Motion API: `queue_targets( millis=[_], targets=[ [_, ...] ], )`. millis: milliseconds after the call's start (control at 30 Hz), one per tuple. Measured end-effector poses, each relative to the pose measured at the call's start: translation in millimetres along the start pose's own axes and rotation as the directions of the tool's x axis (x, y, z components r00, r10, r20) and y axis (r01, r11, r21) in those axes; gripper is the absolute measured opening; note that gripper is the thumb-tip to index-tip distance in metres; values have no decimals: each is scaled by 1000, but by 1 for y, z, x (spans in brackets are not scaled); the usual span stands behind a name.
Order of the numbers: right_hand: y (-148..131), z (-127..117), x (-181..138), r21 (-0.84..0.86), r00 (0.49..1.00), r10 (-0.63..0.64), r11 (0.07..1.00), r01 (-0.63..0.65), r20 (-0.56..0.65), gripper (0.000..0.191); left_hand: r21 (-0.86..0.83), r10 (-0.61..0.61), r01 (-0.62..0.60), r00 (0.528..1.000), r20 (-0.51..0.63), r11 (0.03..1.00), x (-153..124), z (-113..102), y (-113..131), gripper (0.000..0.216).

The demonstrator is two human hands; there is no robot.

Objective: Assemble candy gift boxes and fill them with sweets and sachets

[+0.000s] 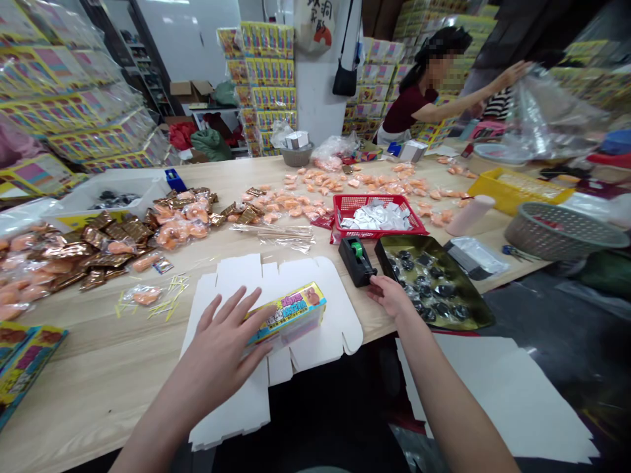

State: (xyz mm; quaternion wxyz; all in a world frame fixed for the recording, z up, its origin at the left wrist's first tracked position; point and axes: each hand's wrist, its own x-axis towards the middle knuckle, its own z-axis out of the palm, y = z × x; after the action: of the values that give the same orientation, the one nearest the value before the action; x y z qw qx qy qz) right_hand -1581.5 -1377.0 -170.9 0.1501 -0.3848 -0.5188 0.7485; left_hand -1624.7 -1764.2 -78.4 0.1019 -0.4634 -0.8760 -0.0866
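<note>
My left hand (pixel 224 341) is spread over the left end of a yellow and blue printed box (pixel 290 312), fingers apart. Its thumb and forefinger are beside or on that end; firm contact is hard to tell. The box lies on flat white cardboard blanks (pixel 335 282). My right hand (pixel 392 295) has its fingertips pinched at the front tip of a black tape dispenser (pixel 355 259), which carries a green core. Whatever sits between those fingertips is too small to make out.
A dark tray (pixel 480 312) of black wrapped pieces and a red basket (pixel 338 220) of white sachets stand beyond. Orange packets (pixel 305 200) and brown sachets (pixel 118 233) cover the table. Thin sticks (pixel 280 236) lie in front. A person (pixel 414 108) handles a plastic bag (pixel 542 108).
</note>
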Motion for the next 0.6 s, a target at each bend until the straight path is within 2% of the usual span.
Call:
queue_targets(
  millis=[100, 200, 300, 400, 500, 600],
  targets=[
    [7, 3, 4, -19, 998, -28, 999, 27, -58, 24, -89, -49, 44, 997, -57, 995, -18, 13, -11, 50],
    [12, 9, 8, -55, 991, -54, 997, 47, -123, 25, -236, -126, 90, 982, -143, 968, -26, 23, -8, 46],
    [16, 18, 11, -101, 978, -86, 993, 68, -192, 23, -349, -123, 52, 975, -185, 936, -27, 26, -2, 35],
    [18, 24, 5, -143, 960, -147, 983, 115, -239, 23, -339, -85, 3, 970, -229, 941, -30, 26, -2, 27],
    [21, 22, -22, -154, 951, -227, 968, 197, -209, 23, -274, -100, 30, 964, -248, 961, -36, 26, -5, 36],
    [27, 24, -73, -141, 954, -280, 954, 264, -106, 30, -310, -94, 5, 958, -272, 951, -43, 27, -10, 41]
  ],
)
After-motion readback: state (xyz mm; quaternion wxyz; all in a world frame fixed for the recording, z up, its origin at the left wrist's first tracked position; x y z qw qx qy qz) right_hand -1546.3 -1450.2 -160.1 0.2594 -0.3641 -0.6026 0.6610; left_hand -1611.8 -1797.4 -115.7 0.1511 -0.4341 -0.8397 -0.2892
